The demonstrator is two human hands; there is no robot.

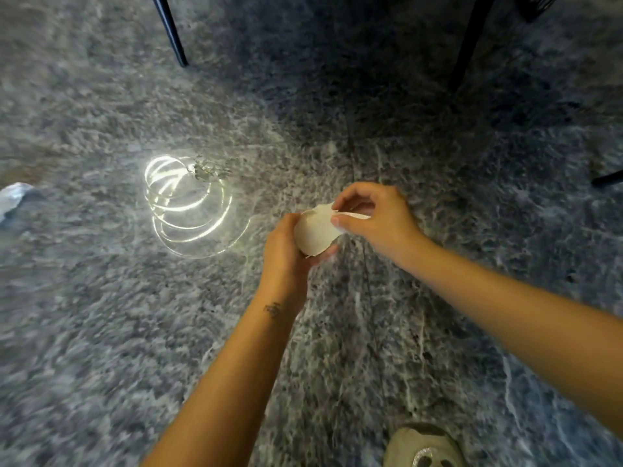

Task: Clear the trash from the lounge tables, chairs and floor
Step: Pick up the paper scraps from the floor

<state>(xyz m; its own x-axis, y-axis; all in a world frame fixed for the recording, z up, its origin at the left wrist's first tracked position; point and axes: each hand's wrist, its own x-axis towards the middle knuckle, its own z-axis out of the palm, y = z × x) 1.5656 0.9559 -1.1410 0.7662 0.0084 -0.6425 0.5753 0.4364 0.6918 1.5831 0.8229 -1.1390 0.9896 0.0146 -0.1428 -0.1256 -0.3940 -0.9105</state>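
Observation:
Above a grey marbled floor [101, 315], both my hands hold a crumpled white paper wad [315, 234]. My left hand [286, 251] cups the wad from the left and below, fingers curled round it. My right hand [374, 214] pinches a thin edge of the same paper at its top right between thumb and fingers. A second piece of pale crumpled trash [13, 198] lies on the floor at the far left edge, partly cut off by the frame.
Black furniture legs stand at the top left [172, 32] and top right [472, 42], another dark leg [606, 178] pokes in at the right edge. Bright ring-shaped light reflections [188, 203] sit on the floor. My beige shoe [424, 446] shows at the bottom.

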